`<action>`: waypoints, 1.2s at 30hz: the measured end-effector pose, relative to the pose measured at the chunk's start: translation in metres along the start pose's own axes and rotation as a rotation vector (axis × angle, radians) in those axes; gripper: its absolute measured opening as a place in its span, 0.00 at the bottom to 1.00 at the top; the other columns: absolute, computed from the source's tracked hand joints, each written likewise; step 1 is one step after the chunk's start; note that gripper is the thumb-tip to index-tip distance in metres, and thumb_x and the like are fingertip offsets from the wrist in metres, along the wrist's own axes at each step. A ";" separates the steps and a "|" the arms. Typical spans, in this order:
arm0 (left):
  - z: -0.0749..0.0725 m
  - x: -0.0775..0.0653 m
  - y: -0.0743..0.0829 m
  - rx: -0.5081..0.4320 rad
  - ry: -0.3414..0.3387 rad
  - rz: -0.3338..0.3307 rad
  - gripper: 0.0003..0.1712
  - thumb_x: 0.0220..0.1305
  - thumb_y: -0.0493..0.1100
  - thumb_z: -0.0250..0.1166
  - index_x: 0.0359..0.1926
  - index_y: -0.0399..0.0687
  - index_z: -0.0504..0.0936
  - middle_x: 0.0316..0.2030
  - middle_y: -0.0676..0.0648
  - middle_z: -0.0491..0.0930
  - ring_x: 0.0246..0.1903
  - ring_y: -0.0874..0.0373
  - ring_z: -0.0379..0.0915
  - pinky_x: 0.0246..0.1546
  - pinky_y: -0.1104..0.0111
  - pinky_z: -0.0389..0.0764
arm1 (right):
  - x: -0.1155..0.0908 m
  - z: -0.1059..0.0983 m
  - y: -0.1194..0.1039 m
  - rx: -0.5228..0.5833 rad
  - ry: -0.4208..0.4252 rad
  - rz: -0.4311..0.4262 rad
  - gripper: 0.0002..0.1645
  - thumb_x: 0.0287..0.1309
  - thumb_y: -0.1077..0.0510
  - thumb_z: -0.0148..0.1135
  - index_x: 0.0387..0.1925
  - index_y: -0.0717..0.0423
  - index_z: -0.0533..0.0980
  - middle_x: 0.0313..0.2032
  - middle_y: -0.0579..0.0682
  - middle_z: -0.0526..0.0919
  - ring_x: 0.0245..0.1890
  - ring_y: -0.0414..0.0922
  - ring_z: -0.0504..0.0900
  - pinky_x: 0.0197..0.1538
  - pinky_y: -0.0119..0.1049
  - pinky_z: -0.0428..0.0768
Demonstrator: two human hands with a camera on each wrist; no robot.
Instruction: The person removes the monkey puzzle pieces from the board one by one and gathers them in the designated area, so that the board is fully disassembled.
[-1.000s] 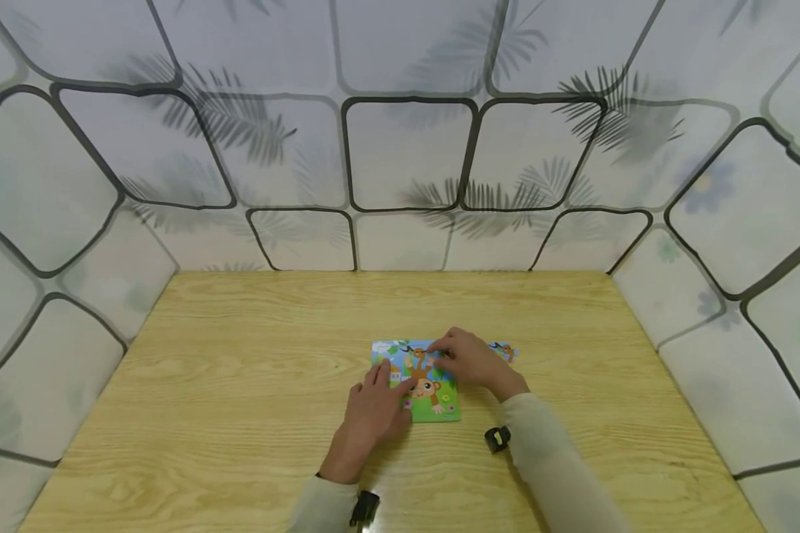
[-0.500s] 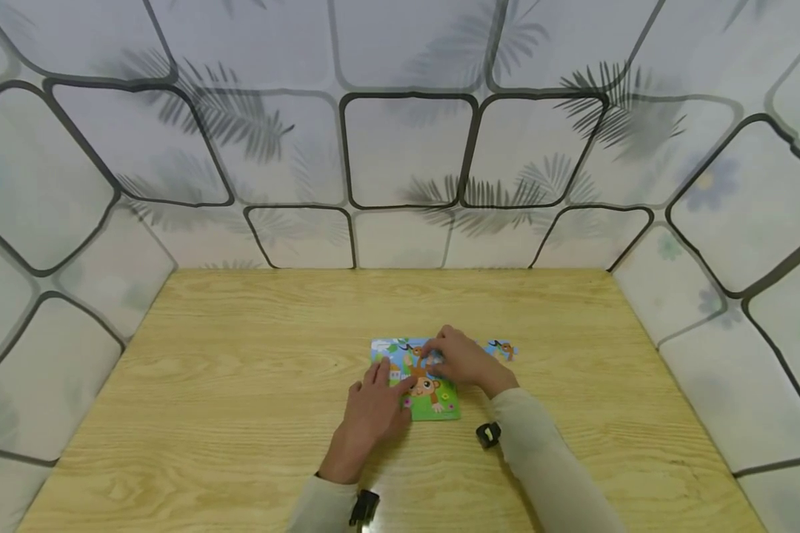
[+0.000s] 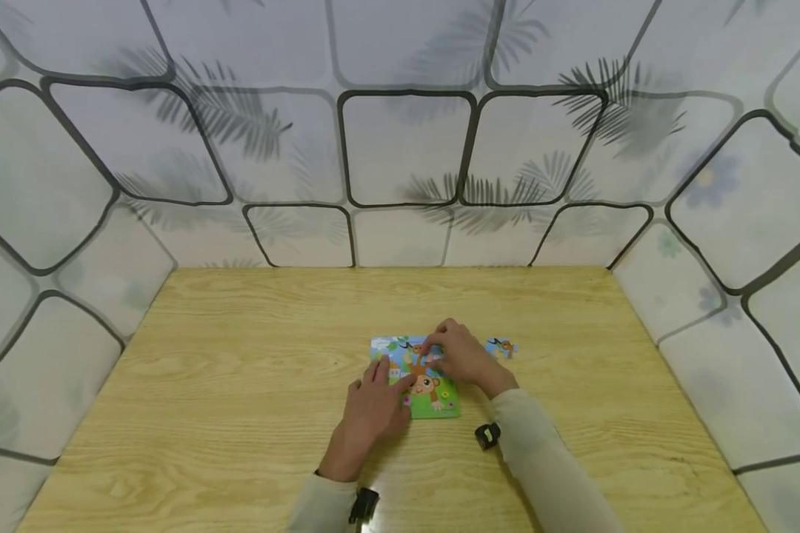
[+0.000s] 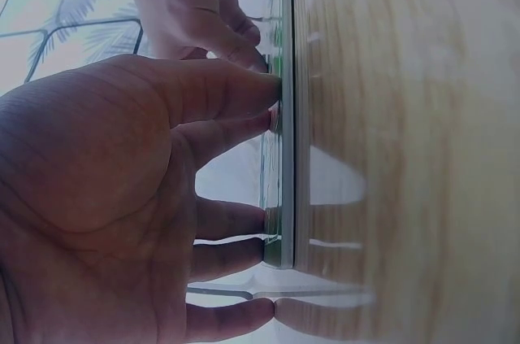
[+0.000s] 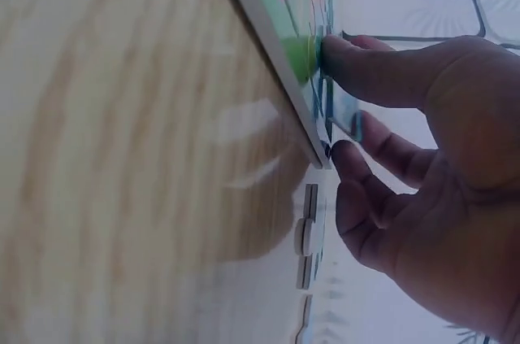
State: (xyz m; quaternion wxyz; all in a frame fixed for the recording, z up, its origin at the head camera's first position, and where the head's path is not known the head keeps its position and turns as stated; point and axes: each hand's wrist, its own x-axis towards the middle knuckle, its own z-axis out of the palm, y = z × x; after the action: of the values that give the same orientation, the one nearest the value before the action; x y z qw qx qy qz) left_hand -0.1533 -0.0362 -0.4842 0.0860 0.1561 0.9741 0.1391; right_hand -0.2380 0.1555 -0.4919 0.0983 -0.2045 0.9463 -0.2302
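Observation:
A jigsaw puzzle [image 3: 433,406] with a monkey picture in blue and green lies flat on the table. My left hand [image 3: 372,406] rests on its left part, fingers spread and fairly straight; in the left wrist view the thumb [image 4: 231,90] touches the board's near edge. Over the upper right part is my right hand [image 3: 465,357]. Between its thumb and fingers, in the right wrist view, a thin puzzle piece [image 5: 348,116] is pinched, tilted up from the board. The right hand covers that corner in the head view.
Just right of the puzzle lies a loose puzzle piece [image 3: 503,348] showing a small monkey. The right wrist view has loose pieces [image 5: 306,234] beside the board's edge. The wood-grain table [image 3: 240,385] meets a patterned wall [image 3: 407,237] at the back and sides.
My right hand has shifted slightly left over the puzzle, uncovering more of the loose piece at the right. The left hand stays in place on the puzzle.

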 end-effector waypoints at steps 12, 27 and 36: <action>-0.002 0.001 0.000 -0.009 0.009 0.006 0.27 0.61 0.46 0.59 0.64 0.61 0.75 0.71 0.33 0.59 0.70 0.39 0.56 0.57 0.42 0.69 | -0.001 -0.001 0.011 0.129 0.088 0.045 0.27 0.66 0.56 0.59 0.65 0.44 0.69 0.48 0.53 0.84 0.36 0.44 0.82 0.45 0.45 0.80; -0.001 -0.002 0.001 -0.039 0.003 0.006 0.28 0.62 0.45 0.57 0.64 0.60 0.74 0.71 0.33 0.58 0.70 0.39 0.56 0.57 0.42 0.69 | -0.026 -0.021 0.051 0.159 0.196 0.099 0.22 0.67 0.54 0.56 0.62 0.49 0.73 0.31 0.51 0.81 0.25 0.43 0.72 0.31 0.38 0.71; -0.001 -0.001 0.000 -0.061 -0.012 -0.010 0.28 0.62 0.44 0.56 0.64 0.60 0.74 0.71 0.33 0.57 0.70 0.39 0.54 0.59 0.41 0.67 | -0.038 -0.027 0.082 0.147 0.223 0.184 0.20 0.67 0.51 0.57 0.59 0.47 0.74 0.34 0.49 0.78 0.29 0.43 0.70 0.35 0.38 0.69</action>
State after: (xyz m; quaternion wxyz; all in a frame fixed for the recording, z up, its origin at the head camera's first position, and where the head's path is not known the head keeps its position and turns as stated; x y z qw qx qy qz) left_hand -0.1529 -0.0366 -0.4836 0.0970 0.1495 0.9696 0.1675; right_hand -0.2390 0.2490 -0.5035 0.0280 -0.0824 0.9467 -0.3102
